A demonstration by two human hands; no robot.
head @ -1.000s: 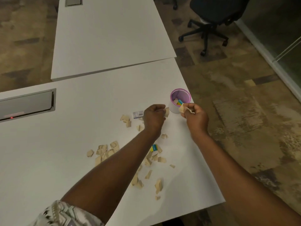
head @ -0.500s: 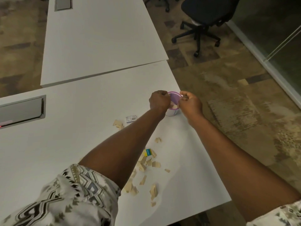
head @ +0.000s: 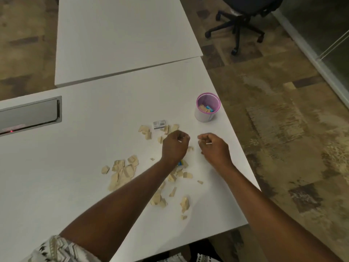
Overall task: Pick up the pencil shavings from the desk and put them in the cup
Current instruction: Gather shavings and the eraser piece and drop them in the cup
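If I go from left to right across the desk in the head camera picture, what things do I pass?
Metal hatch with a red light → big pile of shavings → small printed label scrap → left hand → right hand, with the cup lined up above it near the desk's right edge.

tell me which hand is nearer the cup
The right hand. It sits just below the cup in the view, slightly right of it. The left hand is further off, below and left of the cup, over the shavings.
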